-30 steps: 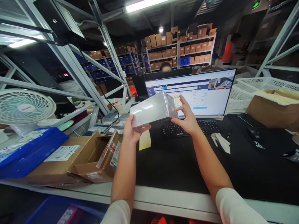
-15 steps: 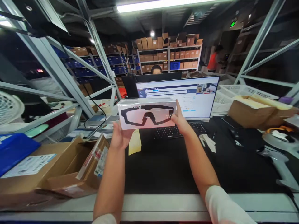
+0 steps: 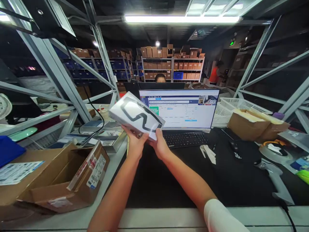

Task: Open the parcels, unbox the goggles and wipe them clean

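Note:
A white box with a picture of sport sunglasses, the sunglasses box [image 3: 136,116], is held up tilted before the monitor, its left end higher than its right. Underneath, my left hand [image 3: 135,143] grips its lower edge with the thumb showing. My right hand [image 3: 159,145] is closed on the lower right corner, thumb on the printed face. The fingers behind the box are partly hidden. Behind it stand the lit monitor [image 3: 178,109] and a black keyboard [image 3: 185,139].
At the left sits an open cardboard box [image 3: 60,177]. A handheld scanner [image 3: 272,180], a mouse [image 3: 233,145] and a tape roll [image 3: 275,149] lie to the right on the black mat [image 3: 178,187]. White baskets [image 3: 243,104] stand behind. A person [image 3: 214,75] is in the background.
The sunglasses box has turned from level to tilted. My right hand has moved left and down along it, bringing both hands close together. The view has shifted slightly upward.

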Available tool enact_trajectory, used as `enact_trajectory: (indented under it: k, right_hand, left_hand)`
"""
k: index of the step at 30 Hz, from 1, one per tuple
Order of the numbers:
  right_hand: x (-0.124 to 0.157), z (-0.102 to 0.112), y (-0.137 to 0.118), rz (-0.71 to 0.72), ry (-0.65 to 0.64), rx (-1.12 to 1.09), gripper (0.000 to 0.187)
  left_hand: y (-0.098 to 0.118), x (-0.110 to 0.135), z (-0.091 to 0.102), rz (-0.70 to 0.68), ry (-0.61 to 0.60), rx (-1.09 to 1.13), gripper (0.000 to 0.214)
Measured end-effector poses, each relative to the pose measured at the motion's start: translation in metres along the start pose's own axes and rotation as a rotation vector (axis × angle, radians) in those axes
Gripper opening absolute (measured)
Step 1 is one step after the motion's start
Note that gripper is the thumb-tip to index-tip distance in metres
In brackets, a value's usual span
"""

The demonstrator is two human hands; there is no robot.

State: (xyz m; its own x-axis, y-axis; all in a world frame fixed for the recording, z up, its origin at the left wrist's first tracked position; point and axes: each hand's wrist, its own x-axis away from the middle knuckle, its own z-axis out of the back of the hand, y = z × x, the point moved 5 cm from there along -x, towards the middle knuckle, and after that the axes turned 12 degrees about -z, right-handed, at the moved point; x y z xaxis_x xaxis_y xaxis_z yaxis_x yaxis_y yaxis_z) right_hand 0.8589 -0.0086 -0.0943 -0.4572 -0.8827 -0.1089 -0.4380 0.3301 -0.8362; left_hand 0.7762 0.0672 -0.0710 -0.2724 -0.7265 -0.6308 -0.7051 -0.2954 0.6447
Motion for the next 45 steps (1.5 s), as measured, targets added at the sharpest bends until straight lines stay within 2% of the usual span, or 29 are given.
enact_trajectory:
  k: [3, 5, 9, 12, 16, 19, 22, 24, 26, 27, 29, 31, 32, 33, 36, 37, 38, 39, 41, 42, 43, 45]
  right_hand:
    - [0.006, -0.005, -0.003, 0.059, -0.039, 0.172, 0.082]
    - [0.008, 0.004, -0.014, 0.105, 0.019, 0.331, 0.081]
    - [0.009, 0.025, -0.039, 0.238, 0.154, 0.513, 0.081]
    - [0.011, 0.031, -0.048, 0.281, 0.136, 0.552, 0.071]
    - [0.017, 0.036, -0.061, 0.323, 0.14, 0.622, 0.056]
    - [0.029, 0.043, -0.081, 0.439, 0.159, 0.711, 0.057]
    - [0.044, 0.051, -0.103, 0.511, 0.146, 0.91, 0.081]
    - [0.05, 0.055, -0.108, 0.397, 0.063, 1.04, 0.106]
    - [0.054, 0.058, -0.105, 0.236, -0.067, 1.074, 0.123]
    - [0.055, 0.058, -0.104, 0.185, -0.122, 1.051, 0.126]
    - [0.055, 0.057, -0.102, 0.181, -0.168, 0.95, 0.126]
    - [0.051, 0.056, -0.102, 0.259, -0.143, 0.827, 0.126]
    - [0.049, 0.056, -0.101, 0.313, -0.113, 0.769, 0.127]
    - [0.046, 0.054, -0.099, 0.372, -0.075, 0.708, 0.127]
    - [0.039, 0.047, -0.088, 0.532, 0.112, 0.469, 0.12]
    - [0.037, 0.043, -0.081, 0.56, 0.186, 0.369, 0.114]
    - [0.035, 0.039, -0.072, 0.565, 0.252, 0.265, 0.107]
    - [0.033, 0.034, -0.061, 0.545, 0.303, 0.175, 0.1]
    - [0.029, 0.022, -0.039, 0.451, 0.341, 0.077, 0.091]
    - [0.027, 0.015, -0.03, 0.393, 0.334, 0.07, 0.091]
    - [0.025, 0.008, -0.022, 0.338, 0.313, 0.086, 0.094]
    - [0.024, -0.005, -0.01, 0.267, 0.232, 0.156, 0.1]
  left_hand:
    - [0.001, -0.007, 0.007, 0.023, 0.01, 0.017, 0.099]
    - [0.007, -0.015, 0.017, -0.004, 0.025, 0.053, 0.084]
    - [0.012, -0.029, 0.035, -0.033, 0.036, 0.065, 0.072]
    - [0.011, -0.035, 0.042, -0.048, -0.044, 0.01, 0.079]
    - [0.014, -0.038, 0.049, -0.134, -0.173, -0.181, 0.106]
    - [0.022, -0.035, 0.051, -0.145, -0.299, -0.394, 0.116]
    - [0.033, -0.029, 0.049, -0.145, -0.5, -0.589, 0.117]
    - [0.039, -0.023, 0.044, -0.134, -0.687, -0.626, 0.116]
    - [0.043, -0.015, 0.04, -0.101, -0.862, -0.608, 0.114]
    - [0.044, -0.011, 0.038, -0.081, -0.919, -0.595, 0.113]
    - [0.046, -0.007, 0.035, -0.052, -0.964, -0.57, 0.11]
    - [0.048, -0.011, 0.034, -0.06, -0.88, -0.498, 0.103]
    - [0.049, -0.018, 0.036, -0.088, -0.759, -0.44, 0.093]
    - [0.051, -0.026, 0.04, -0.13, -0.576, -0.372, 0.082]
    - [0.048, -0.04, 0.062, -0.218, 0.106, -0.162, 0.058]
    - [0.04, -0.039, 0.064, -0.182, 0.224, -0.104, 0.057]
    - [0.03, -0.035, 0.059, -0.114, 0.24, -0.052, 0.06]
    - [0.018, -0.03, 0.049, -0.028, 0.164, -0.008, 0.066]
    - [-0.004, -0.015, 0.023, 0.106, -0.099, 0.052, 0.081]
    - [-0.012, -0.007, 0.013, 0.121, -0.18, 0.063, 0.086]
    - [-0.017, -0.001, 0.008, 0.111, -0.194, 0.055, 0.088]
    - [-0.022, 0.001, 0.009, 0.052, -0.131, 0.013, 0.085]
